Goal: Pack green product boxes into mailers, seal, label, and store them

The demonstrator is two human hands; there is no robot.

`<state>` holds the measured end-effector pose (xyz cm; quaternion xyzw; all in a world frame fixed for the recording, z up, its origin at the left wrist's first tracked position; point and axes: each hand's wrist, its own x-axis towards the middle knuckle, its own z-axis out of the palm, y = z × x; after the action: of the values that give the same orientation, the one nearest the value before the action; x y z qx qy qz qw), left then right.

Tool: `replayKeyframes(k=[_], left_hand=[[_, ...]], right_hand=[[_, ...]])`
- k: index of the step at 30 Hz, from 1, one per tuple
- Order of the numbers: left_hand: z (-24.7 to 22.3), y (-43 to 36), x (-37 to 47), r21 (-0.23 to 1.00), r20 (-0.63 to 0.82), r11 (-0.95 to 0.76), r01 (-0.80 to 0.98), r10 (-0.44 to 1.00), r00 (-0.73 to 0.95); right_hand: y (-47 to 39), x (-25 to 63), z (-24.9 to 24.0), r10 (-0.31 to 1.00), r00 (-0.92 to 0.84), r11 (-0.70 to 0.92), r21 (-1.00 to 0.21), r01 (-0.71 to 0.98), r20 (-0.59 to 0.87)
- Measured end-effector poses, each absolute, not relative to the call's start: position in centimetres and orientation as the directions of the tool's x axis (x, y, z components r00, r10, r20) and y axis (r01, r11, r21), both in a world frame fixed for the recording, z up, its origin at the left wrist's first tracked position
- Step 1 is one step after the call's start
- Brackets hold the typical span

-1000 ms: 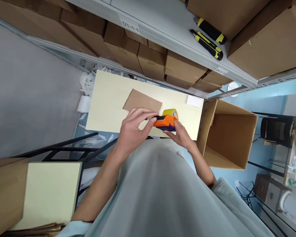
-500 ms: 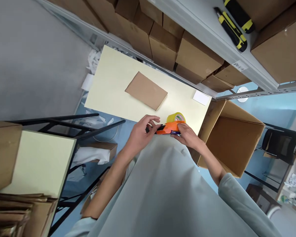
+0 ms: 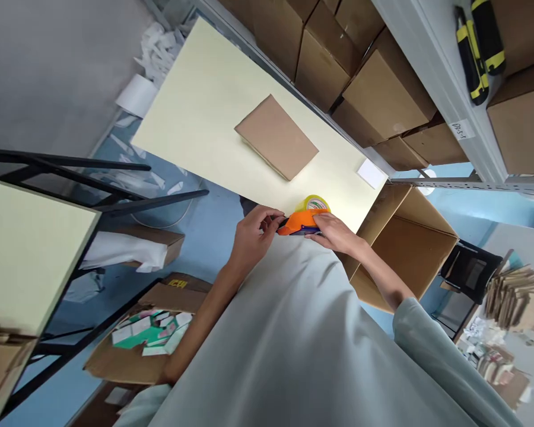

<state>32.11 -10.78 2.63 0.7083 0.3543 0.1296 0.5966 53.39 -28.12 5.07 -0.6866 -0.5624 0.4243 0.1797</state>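
Note:
An orange tape dispenser with a roll of yellow tape is held close to my shirt at the table's near edge. My right hand grips its right part, fingers closed round it. At its dark left end, my left hand has thumb and fingers pinched together; what lies between those fingertips is too small to tell. A flat brown cardboard piece lies on the cream table, beyond both hands.
A white card stack lies at the table's right end, beside a large open carton. Shelves of brown boxes run along the far side, with two black-yellow cutters. A box of green and white packets stands lower left.
The view has turned and shifted, showing more floor and the box of packets at lower left. Both hands remain at the dispenser, which is slightly tilted compared with before.

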Motion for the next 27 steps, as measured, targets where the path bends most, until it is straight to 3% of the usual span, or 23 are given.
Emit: replayKeyframes(k=[4, 12, 19, 24, 27], left_hand=[[1.4, -10.7, 31.8, 0.941, -0.235, -0.020, 0.338, 0.679, 0.696], [-1.8, -11.1, 32.9, 0.957, -0.240, 0.006, 0.289, 0.574, 0.783], [-6.9, -7.4, 33.4, 0.949, -0.238, 0.031, 0.313, 0.723, 0.649], [-10.9, -5.5, 36.1, 0.958, -0.207, 0.020, 0.286, 0.740, 0.640], [-13.0, -5.1, 37.1, 0.956, -0.226, 0.052, 0.287, 0.755, 0.615]], right_hand=[[-28.0, 53.3, 4.8, 0.908, 0.013, -0.330, -0.694, 0.640, -0.420], [-30.8, 53.7, 3.9, 0.827, 0.011, -0.383, -0.550, 0.742, -0.561], [-37.4, 57.7, 3.9, 0.783, 0.214, -0.446, -0.287, 0.848, -0.584], [-35.3, 57.5, 1.3, 0.627, 0.434, -0.542, 0.038, 0.839, -0.647], [-33.2, 56.9, -0.6, 0.574, 0.495, -0.549, 0.141, 0.824, -0.652]])
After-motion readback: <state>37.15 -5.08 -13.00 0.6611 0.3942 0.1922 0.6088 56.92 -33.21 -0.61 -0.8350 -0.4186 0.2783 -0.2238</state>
